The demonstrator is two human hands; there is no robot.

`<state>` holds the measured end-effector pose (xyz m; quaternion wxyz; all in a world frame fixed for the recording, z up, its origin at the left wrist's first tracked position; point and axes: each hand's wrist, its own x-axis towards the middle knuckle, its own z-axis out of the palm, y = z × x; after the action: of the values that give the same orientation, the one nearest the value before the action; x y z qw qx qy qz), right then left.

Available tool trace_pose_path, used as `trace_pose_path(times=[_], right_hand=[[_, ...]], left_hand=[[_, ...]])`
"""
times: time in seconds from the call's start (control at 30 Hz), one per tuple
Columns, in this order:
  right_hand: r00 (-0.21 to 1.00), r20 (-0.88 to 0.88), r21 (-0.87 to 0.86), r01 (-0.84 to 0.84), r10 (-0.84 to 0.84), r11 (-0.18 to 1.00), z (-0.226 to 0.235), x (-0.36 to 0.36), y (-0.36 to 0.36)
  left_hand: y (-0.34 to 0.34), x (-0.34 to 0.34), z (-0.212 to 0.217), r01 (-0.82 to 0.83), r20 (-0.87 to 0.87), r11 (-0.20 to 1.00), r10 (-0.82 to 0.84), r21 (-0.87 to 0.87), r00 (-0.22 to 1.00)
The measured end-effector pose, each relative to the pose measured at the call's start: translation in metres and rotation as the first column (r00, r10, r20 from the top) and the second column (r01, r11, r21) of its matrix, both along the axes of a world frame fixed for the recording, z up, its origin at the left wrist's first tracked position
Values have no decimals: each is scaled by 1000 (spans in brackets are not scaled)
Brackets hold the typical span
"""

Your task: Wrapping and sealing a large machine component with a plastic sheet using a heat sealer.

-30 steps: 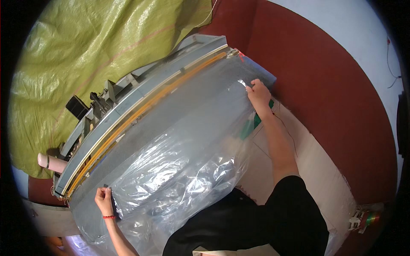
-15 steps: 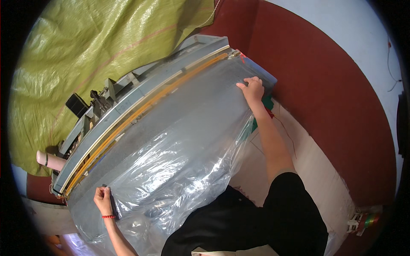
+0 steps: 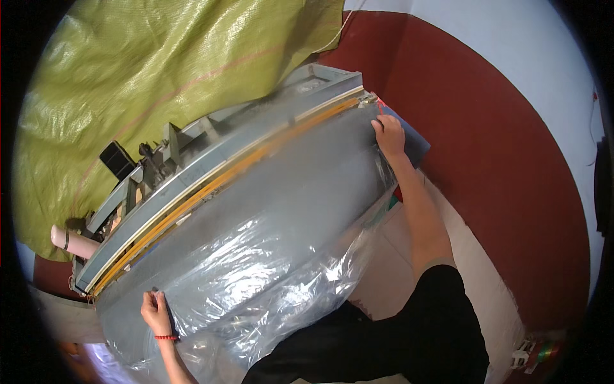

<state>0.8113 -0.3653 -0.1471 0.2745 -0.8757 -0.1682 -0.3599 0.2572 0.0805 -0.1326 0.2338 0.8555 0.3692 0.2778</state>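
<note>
Left hand [image 3: 155,313] and right hand [image 3: 391,137] are pinching clear film [image 3: 252,259], seemingly spreading it between them; next is probably calling for even tension

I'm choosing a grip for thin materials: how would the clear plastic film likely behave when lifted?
The clear plastic film is probably floppy, since its near part is creased and bunched. It looks thin, so likely light: the grey work surface seems to show through. Its glossy shine suggests it may be slippery.
</note>
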Motion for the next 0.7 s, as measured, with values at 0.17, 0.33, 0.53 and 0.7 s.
trace_pose_path(times=[0.17, 0.33, 0.53, 0.7], right_hand=[[981, 83, -318, -141, 176, 938, 4, 81, 12], [903, -312, -553, -425, 295, 716, 6, 165, 24], [377, -920, -129, -540, 103, 832, 23, 210, 53], [456, -890, -298, -591, 6, 750, 27, 225, 80]], left_hand=[[-1, 2, -1, -18, 1, 1000, 18, -25, 1000], [-1, 5, -3, -66, -42, 998, 66, -4, 997], [-1, 9, -7, -98, -45, 993, 101, 60, 994], [-1, 11, -9, -171, -69, 984, 174, 52, 982]])
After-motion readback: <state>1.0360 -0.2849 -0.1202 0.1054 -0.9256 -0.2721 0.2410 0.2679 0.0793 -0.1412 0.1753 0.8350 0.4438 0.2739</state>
